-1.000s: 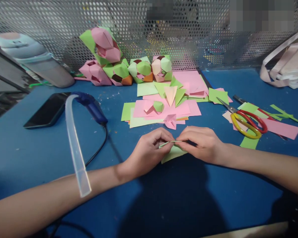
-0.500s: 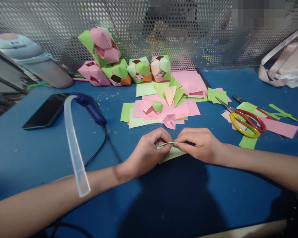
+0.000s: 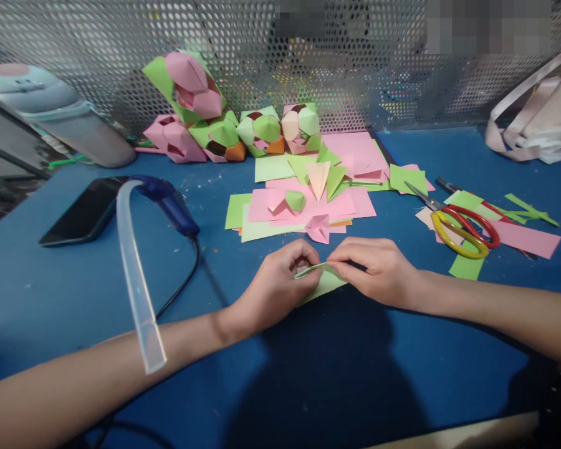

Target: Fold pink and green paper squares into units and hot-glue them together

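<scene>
A light green sheet of paper (image 3: 326,284), folded over along its far edge, is between my two hands just above the blue table. My left hand (image 3: 280,284) pinches its left part between thumb and curled fingers. With thumb and forefinger my right hand (image 3: 374,269) grips the folded edge farther right. My fingers hide both ends of the fold. Just beyond my hands lies a small folded pink paper piece (image 3: 318,228). Behind it, folded green and peach pieces (image 3: 318,178) rest on stacked pink and green sheets (image 3: 262,206).
A blue glue gun (image 3: 171,206) with a long clear glue stick (image 3: 138,274) arches over my left forearm. Left of it lies a phone (image 3: 84,212). Scissors (image 3: 462,231) lie on paper scraps at right. Folded paper models (image 3: 215,134) and a bottle (image 3: 75,118) stand at the back.
The right hand's fingertips have shifted slightly away from the left hand's along the fold, so more of the green paper shows between them. The view has moved a little.
</scene>
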`<move>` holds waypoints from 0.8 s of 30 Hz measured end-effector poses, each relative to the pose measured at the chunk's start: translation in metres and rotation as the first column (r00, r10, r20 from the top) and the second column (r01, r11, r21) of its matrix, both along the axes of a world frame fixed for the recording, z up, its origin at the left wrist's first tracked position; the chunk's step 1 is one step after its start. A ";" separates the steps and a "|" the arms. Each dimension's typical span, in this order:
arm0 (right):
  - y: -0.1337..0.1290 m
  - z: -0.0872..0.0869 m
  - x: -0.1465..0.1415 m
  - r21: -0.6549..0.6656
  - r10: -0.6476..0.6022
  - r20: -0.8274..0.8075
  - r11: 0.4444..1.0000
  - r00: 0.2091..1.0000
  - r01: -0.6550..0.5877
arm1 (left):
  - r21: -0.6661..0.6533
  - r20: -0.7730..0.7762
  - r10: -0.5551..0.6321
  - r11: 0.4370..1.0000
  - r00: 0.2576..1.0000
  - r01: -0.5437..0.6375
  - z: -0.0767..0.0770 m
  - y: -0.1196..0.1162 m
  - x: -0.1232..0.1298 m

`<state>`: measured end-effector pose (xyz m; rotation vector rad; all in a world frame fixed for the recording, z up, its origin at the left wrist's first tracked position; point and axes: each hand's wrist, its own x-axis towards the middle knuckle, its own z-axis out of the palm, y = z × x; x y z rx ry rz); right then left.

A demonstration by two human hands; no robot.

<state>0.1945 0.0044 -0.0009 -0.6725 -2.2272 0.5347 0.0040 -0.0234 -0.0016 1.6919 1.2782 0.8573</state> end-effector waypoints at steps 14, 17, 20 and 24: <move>-0.001 0.008 0.001 -0.292 -0.065 0.046 0.954 0.997 0.076 | -0.128 0.163 0.141 0.984 0.977 -0.120 0.004 0.004 -0.001; -0.002 0.007 -0.001 -0.300 -0.051 0.026 0.952 0.998 0.057 | -0.145 0.169 0.120 0.985 0.978 -0.096 0.004 0.003 0.001; -0.002 0.008 -0.001 -0.333 -0.032 0.007 0.942 0.999 0.033 | -0.153 0.164 0.092 0.986 0.982 -0.067 0.005 0.002 0.002; -0.004 0.008 0.000 -0.360 -0.019 0.036 0.932 0.999 0.031 | -0.126 0.137 0.094 0.989 0.986 -0.077 0.004 0.001 0.001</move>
